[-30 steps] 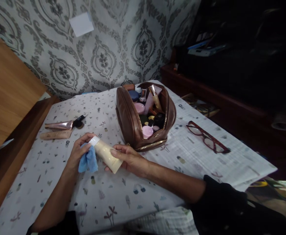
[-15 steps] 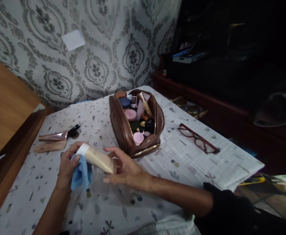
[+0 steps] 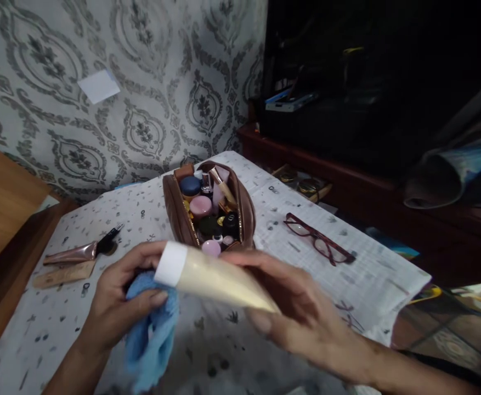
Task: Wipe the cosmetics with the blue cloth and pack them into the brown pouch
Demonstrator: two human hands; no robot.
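Observation:
A cream-coloured squeeze tube with a white cap hangs tilted in front of me, cap toward the left. My right hand grips its flat tail end between thumb and fingers. At the cap end, my left hand is closed round a blue cloth, with fingers behind the cap. Whether the left fingers also press on the cap I cannot tell exactly. Behind the tube stands an unzipped brown makeup bag, filled with several jars and tubes, including a pink-lidded jar. The tube partly hides the bag's front.
Red-framed glasses lie on the patterned cloth right of the bag. On the left rest a shiny rose-gold tube, a beige tube and a black-capped item. A wooden panel borders the left side.
Both hands have lifted the tube nearer to the camera, and it appears larger. The blue cloth has come along in the left hand. The view has shifted slightly right.

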